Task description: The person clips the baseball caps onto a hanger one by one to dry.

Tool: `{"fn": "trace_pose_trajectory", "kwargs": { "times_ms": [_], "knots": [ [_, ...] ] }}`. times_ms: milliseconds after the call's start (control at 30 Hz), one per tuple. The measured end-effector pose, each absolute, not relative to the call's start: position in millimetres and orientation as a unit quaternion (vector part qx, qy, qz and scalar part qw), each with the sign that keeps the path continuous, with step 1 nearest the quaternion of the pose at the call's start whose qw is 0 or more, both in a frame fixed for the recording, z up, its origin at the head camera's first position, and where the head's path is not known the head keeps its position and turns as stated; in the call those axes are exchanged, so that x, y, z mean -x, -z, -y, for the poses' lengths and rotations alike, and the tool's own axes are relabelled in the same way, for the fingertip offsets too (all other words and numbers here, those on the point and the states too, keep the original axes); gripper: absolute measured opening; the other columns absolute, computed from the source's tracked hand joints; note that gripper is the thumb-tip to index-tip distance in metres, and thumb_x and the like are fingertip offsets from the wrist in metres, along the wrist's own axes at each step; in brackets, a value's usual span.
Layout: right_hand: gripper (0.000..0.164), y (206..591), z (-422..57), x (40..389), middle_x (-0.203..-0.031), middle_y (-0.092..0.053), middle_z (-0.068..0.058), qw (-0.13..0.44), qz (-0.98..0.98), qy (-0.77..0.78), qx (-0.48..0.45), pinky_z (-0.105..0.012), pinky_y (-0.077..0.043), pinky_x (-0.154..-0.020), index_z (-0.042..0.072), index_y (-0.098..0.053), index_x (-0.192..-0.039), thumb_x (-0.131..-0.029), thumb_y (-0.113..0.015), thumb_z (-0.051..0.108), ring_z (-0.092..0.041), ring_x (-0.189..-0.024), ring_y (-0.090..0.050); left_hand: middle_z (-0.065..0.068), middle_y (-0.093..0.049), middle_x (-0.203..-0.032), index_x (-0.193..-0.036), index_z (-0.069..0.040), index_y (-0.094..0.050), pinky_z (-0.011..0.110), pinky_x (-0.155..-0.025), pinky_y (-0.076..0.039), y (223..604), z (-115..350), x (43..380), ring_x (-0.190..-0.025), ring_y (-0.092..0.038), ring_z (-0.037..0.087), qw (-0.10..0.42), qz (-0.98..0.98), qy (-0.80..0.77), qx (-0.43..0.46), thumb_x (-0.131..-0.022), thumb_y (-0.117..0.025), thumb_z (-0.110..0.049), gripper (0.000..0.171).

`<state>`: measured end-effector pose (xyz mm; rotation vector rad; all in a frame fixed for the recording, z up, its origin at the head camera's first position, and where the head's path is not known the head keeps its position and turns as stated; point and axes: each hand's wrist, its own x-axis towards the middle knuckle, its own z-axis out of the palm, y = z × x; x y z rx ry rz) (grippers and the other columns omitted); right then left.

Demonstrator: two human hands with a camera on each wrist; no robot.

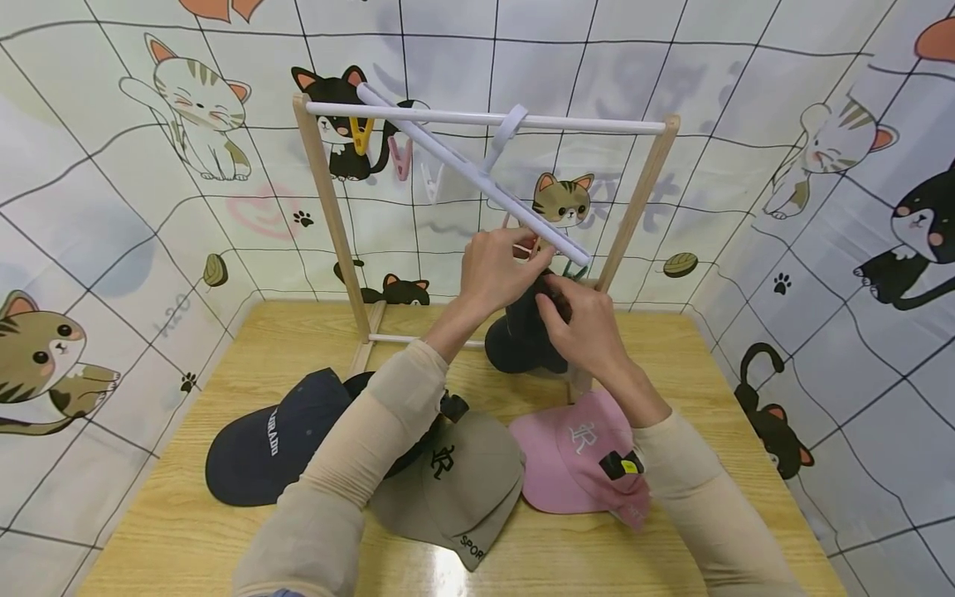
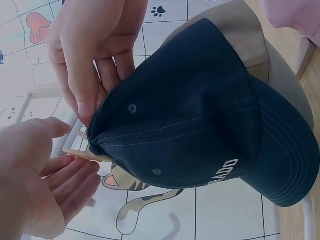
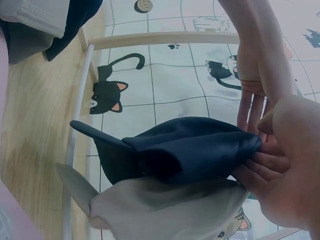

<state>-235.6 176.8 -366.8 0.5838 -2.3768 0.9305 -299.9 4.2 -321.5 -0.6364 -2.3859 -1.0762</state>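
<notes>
A dark navy cap (image 1: 522, 327) hangs brim-down under the low right end of a tilted white clip hanger (image 1: 477, 174). Beside it, mostly hidden in the head view, is a light grey-beige cap (image 3: 165, 207). My left hand (image 1: 500, 264) is at a tan clothespin (image 2: 85, 155) by the navy cap's crown, thumb and index finger on either side of its legs. With my right hand (image 1: 585, 319) I pinch the top edge of the navy cap. Yellow (image 1: 361, 135), pink (image 1: 400, 157) and white (image 1: 432, 181) clothespins dangle at the hanger's high left side.
The hanger hooks over the top rod (image 1: 597, 124) of a wooden rack (image 1: 332, 215). On the table (image 1: 224, 348) lie a navy cap (image 1: 298, 435), an olive-grey cap (image 1: 455, 477) and a pink cap (image 1: 574, 456), partly under my forearms. A cat-patterned cloth (image 1: 462, 66) covers the walls.
</notes>
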Motion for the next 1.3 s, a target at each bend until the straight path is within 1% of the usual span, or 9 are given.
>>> {"fn": "trace_pose_trajectory", "kwargs": {
  "times_ms": [267,400,500,733,833,900,967,1133,1300],
  "knots": [
    [0.04,367.6,-182.9,227.5,-0.126,-0.081,-0.026,0.2,0.878,-0.371,-0.225,-0.055,-0.068,-0.092,-0.006,-0.068,-0.147,-0.112,-0.069,0.012,-0.04,-0.108,-0.082,0.007,-0.088,-0.117,-0.121,-0.018,-0.087,0.044,-0.085,-0.066,325.6,0.7,300.2,-0.109,-0.086,0.025,0.207,0.854,0.41,0.243,-0.108,-0.074,-0.037,0.026],
    [0.043,369.6,-186.7,224.2,-0.133,-0.079,-0.025,0.191,0.879,-0.372,-0.23,-0.056,-0.067,-0.098,-0.005,-0.066,-0.15,-0.112,-0.07,0.014,-0.04,-0.117,-0.08,0.006,-0.085,-0.116,-0.122,-0.019,-0.084,0.042,-0.082,-0.059,327.3,3.4,299.6,-0.095,-0.08,0.029,0.198,0.85,0.417,0.256,-0.11,-0.071,-0.036,0.025],
    [0.043,371.6,-189.7,221.9,-0.134,-0.079,-0.025,0.195,0.874,-0.373,-0.241,-0.057,-0.066,-0.098,-0.006,-0.066,-0.149,-0.111,-0.071,0.013,-0.039,-0.116,-0.08,0.007,-0.083,-0.12,-0.125,-0.02,-0.083,0.044,-0.083,-0.055,329.2,6.2,299.4,-0.097,-0.075,0.033,0.188,0.846,0.425,0.263,-0.112,-0.067,-0.036,0.026],
    [0.049,373.6,-199.3,215.7,-0.139,-0.077,-0.022,0.207,0.874,-0.341,-0.279,-0.058,-0.063,-0.088,-0.002,-0.065,-0.151,-0.106,-0.077,0.011,-0.038,-0.118,-0.076,0.007,-0.08,-0.137,-0.135,-0.023,-0.078,0.054,-0.11,-0.058,333.3,12.9,301.0,-0.133,-0.074,0.031,0.177,0.843,0.426,0.276,-0.116,-0.061,-0.039,0.031],
    [0.055,373.8,-204.2,212.7,-0.147,-0.073,-0.022,0.205,0.874,-0.326,-0.297,-0.061,-0.06,-0.1,0.0,-0.063,-0.155,-0.104,-0.079,0.013,-0.041,-0.132,-0.072,0.011,-0.077,-0.143,-0.14,-0.021,-0.076,0.058,-0.113,-0.056,334.5,15.8,299.3,-0.14,-0.07,0.034,0.171,0.847,0.418,0.28,-0.116,-0.06,-0.04,0.034],
    [0.058,373.6,-206.9,210.9,-0.153,-0.069,-0.022,0.199,0.874,-0.319,-0.307,-0.065,-0.054,-0.114,0.0,-0.062,-0.156,-0.102,-0.08,0.015,-0.043,-0.142,-0.066,0.013,-0.075,-0.146,-0.146,-0.02,-0.073,0.059,-0.114,-0.055,335.7,17.9,297.0,-0.141,-0.068,0.037,0.168,0.853,0.408,0.28,-0.116,-0.059,-0.042,0.039],
    [0.061,373.9,-209.6,209.6,-0.158,-0.066,-0.023,0.191,0.877,-0.314,-0.311,-0.068,-0.048,-0.122,0.0,-0.061,-0.157,-0.102,-0.08,0.017,-0.043,-0.15,-0.06,0.014,-0.075,-0.148,-0.152,-0.017,-0.07,0.059,-0.113,-0.055,337.1,20.1,293.5,-0.14,-0.068,0.039,0.166,0.859,0.395,0.28,-0.116,-0.059,-0.042,0.044],
    [0.067,374.1,-216.7,205.6,-0.165,-0.059,-0.022,0.174,0.886,-0.294,-0.313,-0.07,-0.042,-0.126,0.004,-0.058,-0.162,-0.102,-0.082,0.022,-0.043,-0.156,-0.053,0.014,-0.068,-0.16,-0.162,-0.011,-0.061,0.059,-0.124,-0.049,340.6,25.9,281.7,-0.149,-0.062,0.039,0.167,0.879,0.358,0.269,-0.116,-0.06,-0.043,0.056],
    [0.072,373.2,-224.9,198.0,-0.173,-0.051,-0.02,0.144,0.899,-0.274,-0.311,-0.073,-0.037,-0.128,0.006,-0.053,-0.166,-0.103,-0.081,0.028,-0.046,-0.162,-0.044,0.012,-0.061,-0.169,-0.167,-0.014,-0.056,0.063,-0.132,-0.039,344.2,32.4,270.2,-0.16,-0.052,0.039,0.174,0.893,0.338,0.242,-0.114,-0.061,-0.047,0.062]
  ]
}}
